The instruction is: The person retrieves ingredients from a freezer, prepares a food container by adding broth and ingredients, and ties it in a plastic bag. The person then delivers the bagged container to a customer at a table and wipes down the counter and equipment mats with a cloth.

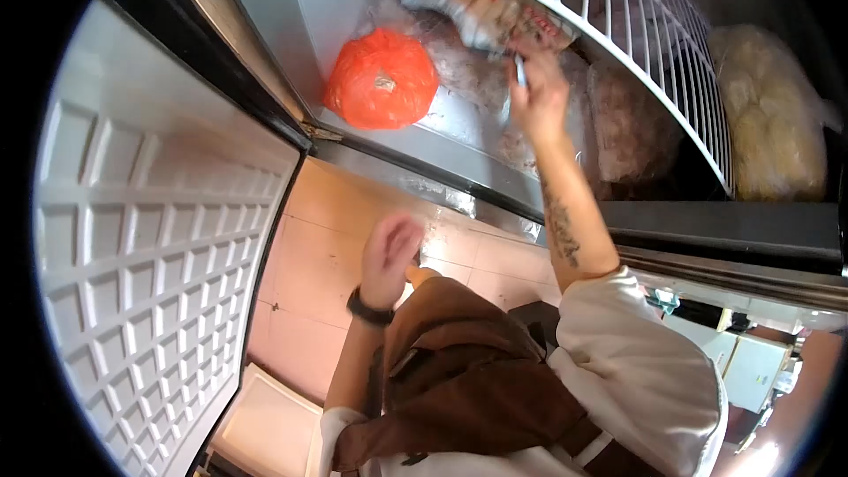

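My right hand (541, 97) reaches into the freezer, fingers closed on the near end of a printed plastic package (481, 13). The package is blurred and its contents are hard to make out. My left hand (391, 252), a dark band on its wrist, hovers in front of the freezer, touching nothing that I can see. Motion smears its fingers. An orange plastic bag (382, 79), rounded and full, sits at the left of the freezer floor. Clear-wrapped frozen packs (632, 124) lie to the right of my right hand.
A white wire rack (609, 35) curves above and right of my right arm. Beyond it rests a clear bag of pale yellow food (768, 115). The freezer door (150, 238), with its grid-patterned inside, stands open at left. Tiled floor (309, 274) lies below.
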The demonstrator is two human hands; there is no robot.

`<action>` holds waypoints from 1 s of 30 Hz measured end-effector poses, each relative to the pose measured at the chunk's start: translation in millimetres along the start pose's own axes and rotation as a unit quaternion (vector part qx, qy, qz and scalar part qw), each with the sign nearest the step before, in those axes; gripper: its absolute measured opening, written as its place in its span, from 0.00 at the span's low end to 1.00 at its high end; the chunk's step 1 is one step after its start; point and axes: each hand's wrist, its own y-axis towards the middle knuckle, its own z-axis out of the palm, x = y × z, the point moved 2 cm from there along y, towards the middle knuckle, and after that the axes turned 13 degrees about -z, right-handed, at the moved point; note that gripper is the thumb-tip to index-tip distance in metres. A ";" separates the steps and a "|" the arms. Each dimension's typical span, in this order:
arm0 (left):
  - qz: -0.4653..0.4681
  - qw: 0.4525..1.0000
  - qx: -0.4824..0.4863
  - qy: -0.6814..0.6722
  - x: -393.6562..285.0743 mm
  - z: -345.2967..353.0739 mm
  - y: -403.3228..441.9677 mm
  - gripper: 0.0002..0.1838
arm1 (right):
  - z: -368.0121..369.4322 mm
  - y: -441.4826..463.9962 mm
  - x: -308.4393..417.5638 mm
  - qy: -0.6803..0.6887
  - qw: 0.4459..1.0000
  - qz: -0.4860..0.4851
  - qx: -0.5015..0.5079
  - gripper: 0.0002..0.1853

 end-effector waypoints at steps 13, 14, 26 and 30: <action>-0.100 0.982 -0.161 0.015 -14.4 -34.2 -139.6 0.14 | 15.4 -70.6 41.6 0.545 0.645 0.421 -0.331 0.04; -0.106 0.976 -0.186 0.037 -11.0 -46.0 -173.6 0.14 | 5.4 -54.5 55.1 0.590 0.596 0.424 -0.342 0.12; 0.247 0.763 -0.597 0.028 -4.1 -306.7 -567.8 0.28 | -138.3 -138.4 187.2 0.538 0.741 0.309 -0.258 0.12; 0.371 0.842 -0.390 -0.035 -86.2 -261.7 -593.0 0.32 | -261.9 -336.3 339.5 0.545 0.666 0.355 -0.365 0.17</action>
